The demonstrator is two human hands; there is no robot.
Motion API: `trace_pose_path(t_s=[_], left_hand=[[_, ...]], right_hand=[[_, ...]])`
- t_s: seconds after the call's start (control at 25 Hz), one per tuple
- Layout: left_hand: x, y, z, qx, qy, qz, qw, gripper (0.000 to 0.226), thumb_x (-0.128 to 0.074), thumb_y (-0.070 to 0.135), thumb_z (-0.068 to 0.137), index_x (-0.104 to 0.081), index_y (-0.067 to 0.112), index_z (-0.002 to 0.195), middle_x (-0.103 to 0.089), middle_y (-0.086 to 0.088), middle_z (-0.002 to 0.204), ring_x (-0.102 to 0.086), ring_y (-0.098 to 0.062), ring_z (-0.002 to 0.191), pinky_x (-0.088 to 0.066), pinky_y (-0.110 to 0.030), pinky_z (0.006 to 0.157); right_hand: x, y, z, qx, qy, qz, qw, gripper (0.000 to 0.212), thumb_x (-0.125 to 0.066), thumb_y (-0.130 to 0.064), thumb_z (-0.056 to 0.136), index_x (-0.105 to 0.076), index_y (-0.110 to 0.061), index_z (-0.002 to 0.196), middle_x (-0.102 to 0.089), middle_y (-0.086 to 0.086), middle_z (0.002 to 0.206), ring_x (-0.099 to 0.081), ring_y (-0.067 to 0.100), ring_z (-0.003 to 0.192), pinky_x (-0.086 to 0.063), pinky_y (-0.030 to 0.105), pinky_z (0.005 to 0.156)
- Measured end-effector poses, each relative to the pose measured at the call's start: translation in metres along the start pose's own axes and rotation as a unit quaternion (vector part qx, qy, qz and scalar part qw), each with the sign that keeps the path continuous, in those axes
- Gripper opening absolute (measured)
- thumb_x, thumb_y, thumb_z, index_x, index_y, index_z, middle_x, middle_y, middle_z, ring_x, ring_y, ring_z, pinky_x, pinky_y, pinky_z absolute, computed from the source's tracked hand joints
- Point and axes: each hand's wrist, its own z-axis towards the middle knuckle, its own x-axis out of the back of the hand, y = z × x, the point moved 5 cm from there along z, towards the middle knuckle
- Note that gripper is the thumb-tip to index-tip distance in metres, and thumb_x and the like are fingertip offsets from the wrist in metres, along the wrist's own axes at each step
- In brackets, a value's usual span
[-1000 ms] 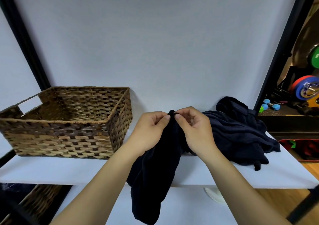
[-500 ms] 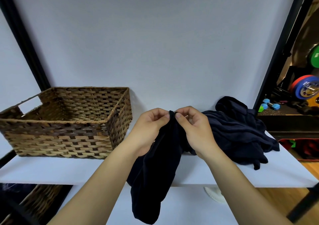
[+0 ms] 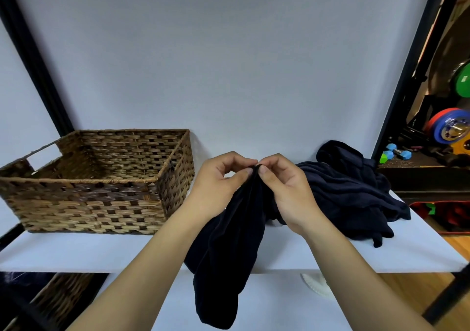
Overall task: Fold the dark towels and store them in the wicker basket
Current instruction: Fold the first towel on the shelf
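Note:
A dark navy towel (image 3: 229,249) hangs from both my hands over the front edge of the white shelf (image 3: 84,252). My left hand (image 3: 218,185) and my right hand (image 3: 287,191) pinch its top edge side by side, thumbs almost touching. Behind my right hand, a heap of dark towels (image 3: 348,193) lies crumpled on the shelf. The wicker basket (image 3: 96,198) stands on the shelf at the left with nothing inside it.
A black frame post (image 3: 38,71) rises behind the basket, and another (image 3: 412,81) to the right of the pile. A second wicker basket (image 3: 58,297) sits under the shelf at lower left. Weight plates (image 3: 450,130) and dumbbells (image 3: 396,152) lie on the floor at far right.
Both hands rose slightly and shifted their pinch along the towel's top edge, fingers now bunched closer. The towel still hangs below them; pile and basket are unmoved.

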Motion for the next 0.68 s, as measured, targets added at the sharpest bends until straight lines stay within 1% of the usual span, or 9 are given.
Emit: trace_pose_path(t_s=[0.08,0.16,0.28,0.36,0.48,0.52,0.56,0.64,0.68], left_hand=[[-0.001,0.004,-0.001,-0.024,-0.022,0.005,0.999,0.029,-0.063,0.001,0.094,-0.077,0.026,0.102,-0.073,-0.013,0.100,-0.068,-0.028,0.101,-0.057,-0.044,0.090],[-0.001,0.007,0.000,-0.047,-0.060,0.017,0.997,0.035,-0.059,0.006,0.093,-0.076,0.031,0.109,-0.069,-0.014,0.103,-0.064,-0.030,0.103,-0.055,-0.043,0.090],[0.005,0.010,0.006,-0.060,-0.100,0.056,0.992,0.028,-0.057,0.009,0.091,-0.077,0.022,0.107,-0.069,-0.004,0.100,-0.063,-0.025,0.100,-0.053,-0.047,0.087],[0.006,0.013,0.011,-0.061,-0.111,0.071,0.989,0.026,-0.058,0.010,0.092,-0.076,0.020,0.108,-0.068,-0.001,0.100,-0.065,-0.020,0.099,-0.054,-0.044,0.085],[0.006,0.018,0.016,-0.075,-0.109,0.083,0.988,0.025,-0.058,0.011,0.092,-0.075,0.021,0.108,-0.065,0.003,0.107,-0.066,-0.014,0.103,-0.056,-0.035,0.087],[0.005,0.019,0.018,-0.073,-0.113,0.083,0.987,0.024,-0.058,0.011,0.093,-0.074,0.020,0.108,-0.066,0.003,0.112,-0.066,-0.015,0.108,-0.056,-0.036,0.091],[0.005,0.019,0.020,-0.064,-0.120,0.081,0.987,0.021,-0.057,0.013,0.093,-0.073,0.018,0.107,-0.068,0.001,0.115,-0.066,-0.016,0.109,-0.056,-0.038,0.094],[0.004,0.022,0.024,-0.048,-0.132,0.096,0.985,0.014,-0.057,0.015,0.093,-0.068,0.016,0.101,-0.072,-0.003,0.107,-0.068,-0.017,0.104,-0.055,-0.037,0.095],[0.005,0.026,0.027,-0.049,-0.129,0.123,0.983,0.009,-0.057,0.015,0.093,-0.065,0.018,0.098,-0.072,-0.003,0.102,-0.068,-0.017,0.100,-0.055,-0.036,0.093]], right_hand=[[-0.001,0.000,0.001,-0.027,-0.005,0.022,0.999,0.012,-0.066,-0.018,0.094,-0.066,-0.024,0.084,-0.068,0.007,0.093,-0.064,0.022,0.092,-0.052,0.042,0.092],[0.000,0.000,0.002,-0.049,-0.010,0.032,0.998,0.013,-0.066,-0.013,0.096,-0.061,-0.017,0.084,-0.071,0.007,0.092,-0.068,0.022,0.089,-0.054,0.038,0.089],[0.003,0.000,0.003,-0.069,-0.007,0.006,0.998,0.017,-0.074,-0.024,0.089,-0.064,-0.011,0.085,-0.071,0.020,0.105,-0.071,0.030,0.098,-0.054,0.036,0.094],[0.004,-0.002,0.003,-0.065,0.015,-0.021,0.998,0.015,-0.075,-0.025,0.089,-0.072,-0.012,0.084,-0.070,0.020,0.107,-0.069,0.032,0.102,-0.053,0.033,0.095],[0.002,-0.012,0.003,-0.042,0.052,-0.033,0.997,0.020,-0.069,-0.018,0.094,-0.075,-0.013,0.076,-0.068,0.002,0.076,-0.065,0.010,0.075,-0.051,0.019,0.079],[0.001,-0.015,0.003,-0.042,0.052,-0.034,0.997,0.024,-0.067,-0.017,0.095,-0.075,-0.014,0.073,-0.065,0.000,0.068,-0.062,0.009,0.070,-0.052,0.021,0.077],[0.000,-0.015,0.003,-0.048,0.047,-0.035,0.997,0.027,-0.064,-0.018,0.097,-0.076,-0.014,0.073,-0.064,0.005,0.067,-0.062,0.012,0.071,-0.055,0.029,0.081],[-0.004,-0.016,0.002,-0.060,0.023,-0.020,0.998,0.029,-0.059,-0.023,0.101,-0.078,-0.009,0.084,-0.069,0.022,0.081,-0.065,0.025,0.079,-0.054,0.046,0.091],[-0.007,-0.017,0.001,-0.066,0.011,-0.014,0.998,0.029,-0.057,-0.026,0.102,-0.077,-0.009,0.092,-0.072,0.023,0.091,-0.067,0.028,0.082,-0.054,0.049,0.093]])
